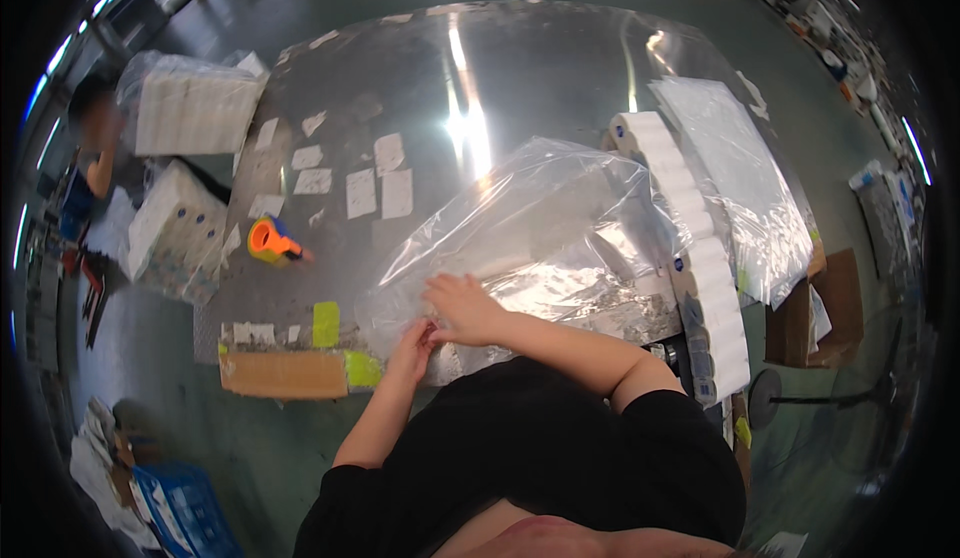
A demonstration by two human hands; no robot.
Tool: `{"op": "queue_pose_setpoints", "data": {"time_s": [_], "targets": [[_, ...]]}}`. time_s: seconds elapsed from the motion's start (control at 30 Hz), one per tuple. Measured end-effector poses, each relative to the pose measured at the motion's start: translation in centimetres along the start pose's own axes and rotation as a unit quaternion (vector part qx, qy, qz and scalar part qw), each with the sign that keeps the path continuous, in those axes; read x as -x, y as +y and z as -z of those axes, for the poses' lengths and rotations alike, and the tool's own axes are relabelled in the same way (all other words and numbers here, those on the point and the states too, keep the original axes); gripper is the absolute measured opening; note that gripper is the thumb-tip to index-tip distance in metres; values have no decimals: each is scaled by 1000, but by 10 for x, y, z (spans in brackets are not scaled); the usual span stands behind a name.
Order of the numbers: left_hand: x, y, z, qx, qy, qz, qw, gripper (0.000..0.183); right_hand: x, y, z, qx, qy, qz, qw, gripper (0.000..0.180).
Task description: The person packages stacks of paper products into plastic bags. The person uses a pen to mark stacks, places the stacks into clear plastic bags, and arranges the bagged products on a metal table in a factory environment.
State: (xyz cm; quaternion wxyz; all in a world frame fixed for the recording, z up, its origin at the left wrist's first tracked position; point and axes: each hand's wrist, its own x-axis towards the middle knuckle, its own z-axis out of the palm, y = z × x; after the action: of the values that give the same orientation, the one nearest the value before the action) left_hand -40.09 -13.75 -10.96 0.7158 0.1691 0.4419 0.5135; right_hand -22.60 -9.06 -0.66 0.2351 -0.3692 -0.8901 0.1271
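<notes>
A large clear plastic bag [525, 213] is spread over the metal tabletop [337, 77] in front of me, wrinkled and shiny on its right side. My left hand [412, 355] is at the bag's lower left edge, fingertips pinched together on the film. Just above and to the right, my right hand [465, 310] lies on the film with its fingers apart. Its thumb comes close to the left fingertips, and the exact contact there is hard to see. The bag's right side reaches a long row of white paper rolls [701, 258].
Flat plastic bags [739, 175] lie stacked at the right edge. An orange tape dispenser [274, 241] and paper scraps [360, 194] are on the left. Wrapped roll packs [191, 111] stand past the left edge, near another person [97, 130]. A cardboard box [832, 310] is at right.
</notes>
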Motion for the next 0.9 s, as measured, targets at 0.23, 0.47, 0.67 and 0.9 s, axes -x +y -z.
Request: {"op": "queue_pose_setpoints", "data": {"time_s": [0.23,0.47,0.67,0.9], "targets": [[29,59,-1,-336,27,-62,939,11,3,7,-17,-315,-218,-330,863,72],[36,62,-28,-400,-55,-51,914,16,14,35,-38,-300,-153,-240,911,39],[19,105,52,-414,264,-180,853,13,29,134,57,17,97,-371,924,15],[33,131,121,-574,396,-177,695,29,64,226,164,-242,361,-465,772,5]]}}
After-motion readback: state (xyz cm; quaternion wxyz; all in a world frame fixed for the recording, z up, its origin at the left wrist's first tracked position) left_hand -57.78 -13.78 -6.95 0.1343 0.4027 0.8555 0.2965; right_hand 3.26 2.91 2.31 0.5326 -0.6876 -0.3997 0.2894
